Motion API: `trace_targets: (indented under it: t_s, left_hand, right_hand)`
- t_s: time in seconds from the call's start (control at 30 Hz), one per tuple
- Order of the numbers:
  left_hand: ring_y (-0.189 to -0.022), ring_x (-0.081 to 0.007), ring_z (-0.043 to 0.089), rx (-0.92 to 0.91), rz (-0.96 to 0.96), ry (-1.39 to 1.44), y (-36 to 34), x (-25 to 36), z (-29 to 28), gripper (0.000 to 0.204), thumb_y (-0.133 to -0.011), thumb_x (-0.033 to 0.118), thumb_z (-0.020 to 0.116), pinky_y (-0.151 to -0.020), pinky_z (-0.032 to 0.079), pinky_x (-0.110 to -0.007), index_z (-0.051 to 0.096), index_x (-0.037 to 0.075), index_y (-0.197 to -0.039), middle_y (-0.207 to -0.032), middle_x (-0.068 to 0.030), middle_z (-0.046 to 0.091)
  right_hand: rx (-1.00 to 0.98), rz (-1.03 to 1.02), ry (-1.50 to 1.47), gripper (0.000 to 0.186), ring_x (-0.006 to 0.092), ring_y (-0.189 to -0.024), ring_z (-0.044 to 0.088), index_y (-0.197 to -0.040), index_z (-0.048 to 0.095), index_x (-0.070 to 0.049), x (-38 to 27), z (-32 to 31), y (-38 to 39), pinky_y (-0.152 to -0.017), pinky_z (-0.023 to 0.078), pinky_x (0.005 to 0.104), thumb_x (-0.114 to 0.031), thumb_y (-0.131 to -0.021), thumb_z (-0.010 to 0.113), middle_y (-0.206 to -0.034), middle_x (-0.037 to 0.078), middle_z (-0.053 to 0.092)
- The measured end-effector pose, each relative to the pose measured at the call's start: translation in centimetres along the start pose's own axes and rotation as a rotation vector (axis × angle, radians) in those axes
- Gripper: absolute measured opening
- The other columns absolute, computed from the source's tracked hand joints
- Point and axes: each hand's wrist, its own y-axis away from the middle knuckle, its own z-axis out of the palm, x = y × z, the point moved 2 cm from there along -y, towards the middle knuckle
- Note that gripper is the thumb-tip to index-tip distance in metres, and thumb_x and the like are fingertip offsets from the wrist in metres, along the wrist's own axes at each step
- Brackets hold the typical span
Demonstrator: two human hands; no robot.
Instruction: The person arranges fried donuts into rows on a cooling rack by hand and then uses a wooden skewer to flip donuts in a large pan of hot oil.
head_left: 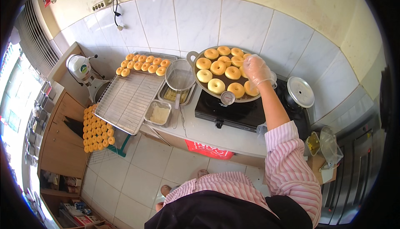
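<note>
My right hand (256,69), in a clear plastic glove, is above the right side of a wide frying pan (192,58). Its fingers are closed on what looks like a thin pale stick (234,60) that reaches over the doughnuts; most of the grip is hidden from this side. Ring doughnuts (217,67) float close together in dark oil (228,80). Most are golden on top, while a few at the left and front, such as one pale doughnut (216,86), are lighter. A round dial thermometer (227,98) sits at the pan's front edge. My left hand is out of view.
The pan rests on a black stove (233,115). Left of it are a strainer (179,75), a tub of white powder (159,114) and a wire rack (129,98) with doughnuts (146,66). More doughnuts (96,129) lie lower. A lidded pot (300,92) stands right.
</note>
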Motion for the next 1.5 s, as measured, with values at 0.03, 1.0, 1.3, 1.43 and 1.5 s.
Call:
trace_targets:
  t_s: [0.03, 1.0, 1.3, 1.43, 1.5]
  left_hand:
    - [-0.076, -0.0199, 0.065, 0.001, 0.004, -0.005, 0.0, 0.0, 0.0, 0.039, -0.067, 0.028, 0.079, -0.063, 0.049, -0.034, 0.068, 0.000, -0.091, -0.083, -0.0128, 0.069]
    - [-0.075, -0.0194, 0.065, 0.014, 0.042, -0.019, 0.6, -1.1, 0.0, 0.038, -0.066, 0.029, 0.078, -0.063, 0.049, -0.035, 0.069, 0.000, -0.089, -0.082, -0.0129, 0.069]
    - [-0.074, -0.0191, 0.065, 0.018, -0.005, -0.019, 0.6, -0.7, -0.1, 0.038, -0.066, 0.029, 0.079, -0.063, 0.049, -0.035, 0.069, 0.000, -0.088, -0.081, -0.0128, 0.069]
    - [-0.073, -0.0191, 0.065, 0.017, -0.017, -0.015, 0.7, -0.8, 0.1, 0.038, -0.065, 0.029, 0.079, -0.062, 0.049, -0.035, 0.069, 0.000, -0.088, -0.080, -0.0128, 0.069]
    - [-0.073, -0.0190, 0.065, 0.018, -0.028, -0.011, 0.8, -0.9, 0.3, 0.038, -0.065, 0.029, 0.079, -0.062, 0.049, -0.035, 0.069, 0.000, -0.088, -0.080, -0.0128, 0.069]
  right_hand:
    - [0.010, 0.024, 0.000, 0.026, 0.0391, -0.085, 0.059, -0.085, 0.063, -0.007, 0.2, 0.1, -0.1, -0.072, 0.049, 0.0454, -0.028, -0.085, 0.048, -0.088, 0.019, 0.062]
    - [-0.096, -0.174, -0.234, 0.023, 0.0383, -0.076, 0.058, -0.075, 0.061, -0.002, -2.7, -0.4, 3.7, -0.066, 0.046, 0.0439, -0.021, -0.082, 0.052, -0.079, 0.021, 0.059]
    - [-0.035, -0.265, -0.254, 0.019, 0.0350, -0.075, 0.058, -0.078, 0.060, -0.002, -6.3, -0.7, 4.0, -0.067, 0.045, 0.0412, -0.019, -0.081, 0.053, -0.077, 0.020, 0.057]
    - [-0.060, -0.328, -0.164, 0.019, 0.0341, -0.080, 0.059, -0.079, 0.062, -0.005, -6.9, -0.6, 4.8, -0.070, 0.046, 0.0415, -0.021, -0.082, 0.053, -0.082, 0.018, 0.058]
    - [-0.064, -0.314, -0.129, 0.019, 0.0338, -0.080, 0.059, -0.079, 0.063, -0.006, -6.5, -1.0, 4.9, -0.071, 0.047, 0.0419, -0.022, -0.082, 0.053, -0.083, 0.017, 0.060]
